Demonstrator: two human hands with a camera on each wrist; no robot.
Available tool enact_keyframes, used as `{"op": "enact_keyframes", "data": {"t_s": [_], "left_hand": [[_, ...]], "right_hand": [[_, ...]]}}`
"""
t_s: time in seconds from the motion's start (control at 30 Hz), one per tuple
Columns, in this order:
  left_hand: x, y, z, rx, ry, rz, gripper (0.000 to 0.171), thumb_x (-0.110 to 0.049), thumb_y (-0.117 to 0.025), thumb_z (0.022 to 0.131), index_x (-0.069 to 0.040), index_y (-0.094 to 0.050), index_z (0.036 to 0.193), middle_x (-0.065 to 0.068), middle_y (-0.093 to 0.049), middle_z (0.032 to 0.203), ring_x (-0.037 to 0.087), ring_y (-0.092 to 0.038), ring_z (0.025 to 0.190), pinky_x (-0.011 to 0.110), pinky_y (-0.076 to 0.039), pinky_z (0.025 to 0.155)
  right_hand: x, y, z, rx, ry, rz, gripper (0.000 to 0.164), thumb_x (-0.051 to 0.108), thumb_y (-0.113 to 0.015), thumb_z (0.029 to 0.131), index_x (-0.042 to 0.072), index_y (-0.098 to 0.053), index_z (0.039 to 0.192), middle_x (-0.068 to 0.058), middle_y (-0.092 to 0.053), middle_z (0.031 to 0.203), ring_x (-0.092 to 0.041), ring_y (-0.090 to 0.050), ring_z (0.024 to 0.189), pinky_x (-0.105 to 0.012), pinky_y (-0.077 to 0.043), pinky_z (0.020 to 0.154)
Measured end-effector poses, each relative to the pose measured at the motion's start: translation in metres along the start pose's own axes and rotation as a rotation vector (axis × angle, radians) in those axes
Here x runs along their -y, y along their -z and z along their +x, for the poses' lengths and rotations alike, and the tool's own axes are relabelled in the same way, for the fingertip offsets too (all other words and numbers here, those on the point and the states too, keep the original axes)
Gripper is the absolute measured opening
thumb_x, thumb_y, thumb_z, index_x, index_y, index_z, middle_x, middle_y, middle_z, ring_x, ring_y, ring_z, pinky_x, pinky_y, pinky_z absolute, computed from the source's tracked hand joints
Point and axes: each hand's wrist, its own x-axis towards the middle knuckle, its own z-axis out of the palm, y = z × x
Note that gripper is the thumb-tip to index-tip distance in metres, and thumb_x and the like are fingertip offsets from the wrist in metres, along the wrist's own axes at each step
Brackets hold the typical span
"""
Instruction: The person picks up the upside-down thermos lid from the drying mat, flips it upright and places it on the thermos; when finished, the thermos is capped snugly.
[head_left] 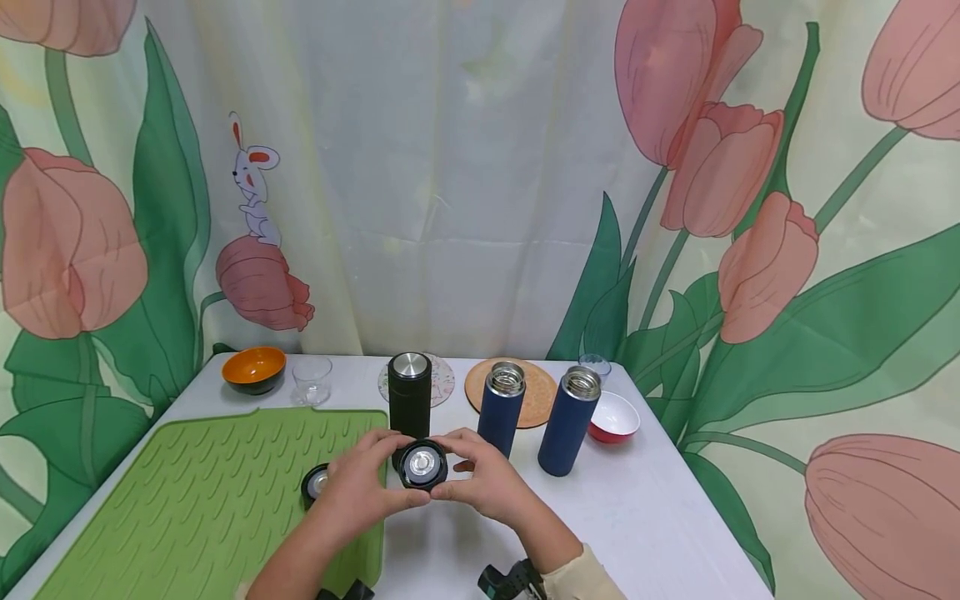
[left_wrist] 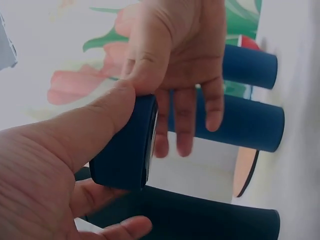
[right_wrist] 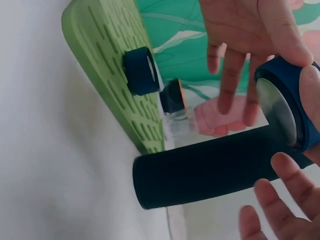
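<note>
A lid (head_left: 315,482) rests on the mat (head_left: 217,492) (flasks (head_left: 568,427) to its right).

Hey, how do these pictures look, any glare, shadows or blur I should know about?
Head view: soft light, faint shadows on the table, bright glints on the held lid, whose rim looks near-black; left wrist view: printed tulips pale and soft; right wrist view: tabletop blurry, the lid's side looks blue.

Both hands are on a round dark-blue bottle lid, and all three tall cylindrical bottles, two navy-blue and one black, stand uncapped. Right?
No: the head view shows the tall black cylindrical bottle capped. The two tall navy-blue bottles do stand uncapped, and the left hand and right hand hold the round dark-blue lid.
</note>
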Motion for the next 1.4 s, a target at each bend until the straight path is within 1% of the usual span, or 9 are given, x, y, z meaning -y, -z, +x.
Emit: {"op": "enact_keyframes", "data": {"t_s": [0.13,0.27,0.43,0.57,0.77,0.97,1.2,1.3,1.4], "left_hand": [[0.002,0.000,0.001,0.026,0.035,-0.004,0.060,-0.054,-0.096,0.070,-0.016,-0.073,0.110,0.012,-0.062,0.148,0.043,-0.058,0.138,0.076,-0.035,0.109],[0.007,0.002,0.001,0.131,0.040,-0.154,0.039,-0.054,-0.076,0.095,-0.015,-0.073,0.091,0.012,-0.067,0.140,0.044,-0.058,0.137,0.072,-0.043,0.107],[0.012,0.010,0.002,0.333,0.030,-0.457,0.071,-0.053,-0.025,0.115,-0.010,-0.080,0.104,0.006,-0.078,0.109,0.032,-0.061,0.130,0.074,-0.036,0.111],[0.016,0.014,0.003,0.427,0.011,-0.601,0.074,-0.056,-0.023,0.115,-0.008,-0.080,0.116,0.006,-0.080,0.100,0.023,-0.062,0.125,0.078,-0.027,0.116],[0.019,0.013,0.003,0.447,0.020,-0.660,0.067,-0.051,-0.033,0.115,-0.004,-0.080,0.115,0.008,-0.081,0.101,0.021,-0.059,0.131,0.076,-0.026,0.118],[0.020,0.012,0.001,0.419,0.071,-0.668,0.061,-0.048,-0.042,0.114,0.001,-0.076,0.122,0.017,-0.074,0.131,0.043,-0.049,0.145,0.071,-0.032,0.118],[0.018,0.012,-0.001,0.408,0.025,-0.732,0.052,-0.041,-0.051,0.112,0.003,-0.071,0.133,0.023,-0.056,0.156,0.051,-0.032,0.155,0.073,-0.030,0.119],[0.015,0.010,-0.002,0.317,0.029,-0.755,0.045,-0.035,-0.062,0.108,0.000,-0.070,0.136,0.021,-0.051,0.160,0.045,-0.043,0.148,0.060,-0.040,0.115],[0.010,0.008,-0.002,0.188,0.044,-0.729,0.048,-0.029,-0.075,0.099,-0.003,-0.069,0.139,0.016,-0.052,0.160,0.034,-0.056,0.134,0.044,-0.051,0.106]], "right_hand": [[0.007,0.000,-0.006,-0.064,0.058,-0.146,0.068,0.029,-0.090,0.085,0.031,-0.064,0.148,0.008,-0.063,0.130,-0.020,-0.058,0.129,-0.050,-0.052,0.108],[0.017,0.001,-0.013,-0.165,0.277,-0.363,0.072,0.022,-0.092,0.082,0.031,-0.064,0.148,0.006,-0.063,0.128,-0.016,-0.059,0.124,-0.043,-0.056,0.103],[0.025,0.003,-0.017,-0.301,0.665,-0.672,0.075,0.017,-0.093,0.079,0.031,-0.063,0.146,-0.004,-0.067,0.120,-0.019,-0.062,0.113,-0.034,-0.057,0.093],[0.028,0.004,-0.017,-0.331,0.795,-0.775,0.076,0.019,-0.093,0.081,0.033,-0.059,0.147,-0.006,-0.069,0.116,-0.018,-0.066,0.107,-0.033,-0.057,0.093],[0.028,0.003,-0.018,-0.332,0.814,-0.811,0.076,0.018,-0.095,0.079,0.034,-0.061,0.146,-0.006,-0.070,0.115,-0.017,-0.066,0.106,-0.032,-0.057,0.092],[0.028,0.003,-0.017,-0.361,0.833,-0.844,0.077,0.015,-0.097,0.076,0.037,-0.064,0.142,-0.004,-0.070,0.113,-0.016,-0.067,0.105,-0.033,-0.057,0.092],[0.028,0.003,-0.021,-0.363,0.826,-0.789,0.075,0.014,-0.096,0.078,0.034,-0.065,0.143,-0.003,-0.069,0.118,-0.016,-0.065,0.109,-0.034,-0.056,0.093],[0.030,0.002,-0.026,-0.331,0.707,-0.608,0.071,0.017,-0.094,0.081,0.026,-0.065,0.145,-0.003,-0.066,0.126,-0.018,-0.061,0.116,-0.036,-0.056,0.095],[0.034,0.003,-0.030,-0.284,0.400,-0.282,0.068,0.029,-0.087,0.090,0.031,-0.059,0.152,0.002,-0.062,0.132,-0.014,-0.057,0.122,-0.037,-0.055,0.101]]}}
